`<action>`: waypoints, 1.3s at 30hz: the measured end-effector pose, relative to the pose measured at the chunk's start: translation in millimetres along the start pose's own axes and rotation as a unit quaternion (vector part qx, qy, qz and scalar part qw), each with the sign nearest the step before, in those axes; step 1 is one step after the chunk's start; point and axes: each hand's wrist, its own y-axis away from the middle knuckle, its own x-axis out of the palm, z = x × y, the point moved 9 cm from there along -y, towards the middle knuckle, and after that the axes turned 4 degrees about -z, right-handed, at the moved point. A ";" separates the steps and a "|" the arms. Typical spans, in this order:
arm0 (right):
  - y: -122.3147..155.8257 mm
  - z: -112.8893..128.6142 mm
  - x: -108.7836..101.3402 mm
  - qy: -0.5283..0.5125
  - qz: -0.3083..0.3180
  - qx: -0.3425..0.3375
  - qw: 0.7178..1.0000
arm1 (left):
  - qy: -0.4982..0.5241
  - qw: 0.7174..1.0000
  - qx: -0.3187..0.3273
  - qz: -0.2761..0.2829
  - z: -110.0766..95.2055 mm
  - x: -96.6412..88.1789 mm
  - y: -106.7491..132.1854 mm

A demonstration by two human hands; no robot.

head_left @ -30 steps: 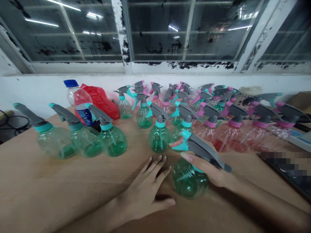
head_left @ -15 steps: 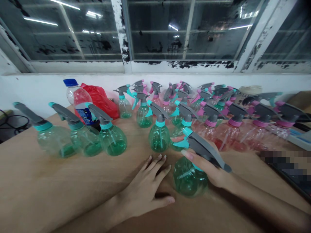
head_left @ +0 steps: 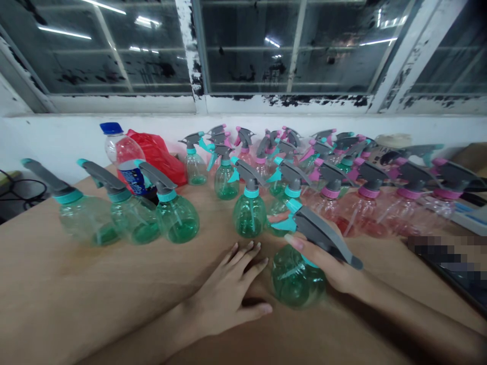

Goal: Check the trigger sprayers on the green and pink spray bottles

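Just right of the middle, a green spray bottle (head_left: 299, 279) stands on the wooden table (head_left: 125, 294), its grey trigger head and teal nozzle pointing up and left. My right hand (head_left: 323, 253) is closed around its neck below the trigger; part of the fingers is hidden behind the head. My left hand (head_left: 232, 289) lies flat on the table left of this bottle, fingers spread, holding nothing. Beyond my fingertips stands another green spray bottle (head_left: 249, 215). Three more, including a near one (head_left: 177, 218), stand in a row at the left.
Several pink spray bottles (head_left: 348, 210) line the right side, with more bottles crowded behind. A blue-capped drink bottle (head_left: 125, 152) and a red plastic bag (head_left: 160, 157) stand at the back left. A dark flat object (head_left: 452, 279) lies at the right edge. Windows rise behind.
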 end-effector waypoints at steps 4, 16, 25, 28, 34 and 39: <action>0.3 -0.5 0.0 -0.002 0.002 -0.002 1.000 | 0.006 1.000 -0.003 0.002 0.0 0.2 -0.2; -0.3 8.9 0.7 0.081 0.023 -0.039 0.996 | -0.001 1.000 0.001 0.001 -0.4 0.8 -1.1; 2.6 5.6 -2.5 0.024 0.009 -0.011 1.000 | -0.007 1.000 0.002 -0.013 -0.5 0.4 -0.9; 3.9 3.0 -4.4 0.020 -0.011 -0.005 1.000 | -0.006 1.000 0.001 -0.013 -0.8 0.2 -0.6; 4.0 -0.2 -3.1 0.018 -0.009 0.014 1.000 | -0.006 1.000 -0.002 -0.009 -0.8 0.1 0.4; 4.3 0.4 -3.0 0.005 -0.012 0.024 1.000 | 0.004 1.000 -0.001 -0.010 -1.7 -1.0 0.1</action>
